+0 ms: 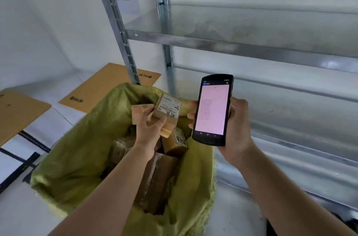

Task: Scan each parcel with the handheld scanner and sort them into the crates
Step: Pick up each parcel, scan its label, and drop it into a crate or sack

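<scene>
The yellow sack [81,158] is open below; a small, light, stiff parcel [168,110] is gripped by its sides in the closed left hand [150,129], above the sack's far edge, while the scanner [212,109] is clasped in the right hand [237,129].

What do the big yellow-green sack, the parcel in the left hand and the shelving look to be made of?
Sack: probably woven plastic, matte, with frayed fibres along its rim.
Parcel in the left hand: brown corrugated cardboard by its look, glossy tape bands, white paper label with a barcode.
Shelving: metal, likely galvanised steel; dull grey sheen, slotted uprights.
</scene>
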`<state>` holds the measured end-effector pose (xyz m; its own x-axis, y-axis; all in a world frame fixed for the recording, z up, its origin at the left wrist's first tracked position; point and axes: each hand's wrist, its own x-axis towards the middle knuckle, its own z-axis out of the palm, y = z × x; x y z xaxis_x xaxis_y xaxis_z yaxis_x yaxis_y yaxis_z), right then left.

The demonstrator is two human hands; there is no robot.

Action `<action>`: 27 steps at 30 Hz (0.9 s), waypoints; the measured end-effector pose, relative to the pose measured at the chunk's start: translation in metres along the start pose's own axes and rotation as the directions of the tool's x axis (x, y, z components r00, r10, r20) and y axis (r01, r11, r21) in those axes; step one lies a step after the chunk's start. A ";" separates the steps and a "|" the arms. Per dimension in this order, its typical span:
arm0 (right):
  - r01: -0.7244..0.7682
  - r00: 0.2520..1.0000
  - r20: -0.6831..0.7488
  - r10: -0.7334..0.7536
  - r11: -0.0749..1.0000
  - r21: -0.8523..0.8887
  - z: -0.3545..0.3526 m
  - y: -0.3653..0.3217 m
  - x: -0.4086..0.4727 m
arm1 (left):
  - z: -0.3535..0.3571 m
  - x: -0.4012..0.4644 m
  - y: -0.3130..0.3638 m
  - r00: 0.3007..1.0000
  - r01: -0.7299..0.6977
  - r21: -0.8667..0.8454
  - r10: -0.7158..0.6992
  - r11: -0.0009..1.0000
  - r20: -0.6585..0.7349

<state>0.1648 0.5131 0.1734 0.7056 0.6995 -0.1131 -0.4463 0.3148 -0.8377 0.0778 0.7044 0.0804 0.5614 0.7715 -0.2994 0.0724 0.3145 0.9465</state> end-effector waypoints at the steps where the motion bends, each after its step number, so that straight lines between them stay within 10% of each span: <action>1: -0.014 1.000 -0.020 0.013 1.000 -0.005 -0.002 0.000 0.010 | 0.002 0.011 -0.002 1.000 0.024 -0.006 -0.024 1.000 -0.002; 20: 0.047 0.967 -0.252 -0.049 0.999 -0.011 0.052 0.054 0.059 | -0.038 0.103 0.004 1.000 -0.021 0.238 0.025 0.971 -0.013; 27: 0.173 0.917 -0.360 -0.170 0.985 -0.025 0.086 0.045 0.010 | -0.024 0.076 0.069 0.929 -0.131 0.191 0.054 0.973 0.366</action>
<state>0.1047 0.5897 0.1809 0.9214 0.3568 -0.1538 -0.3038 0.4151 -0.8576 0.1056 0.7982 0.1197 0.8270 0.5316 -0.1831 0.1539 0.0993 0.9831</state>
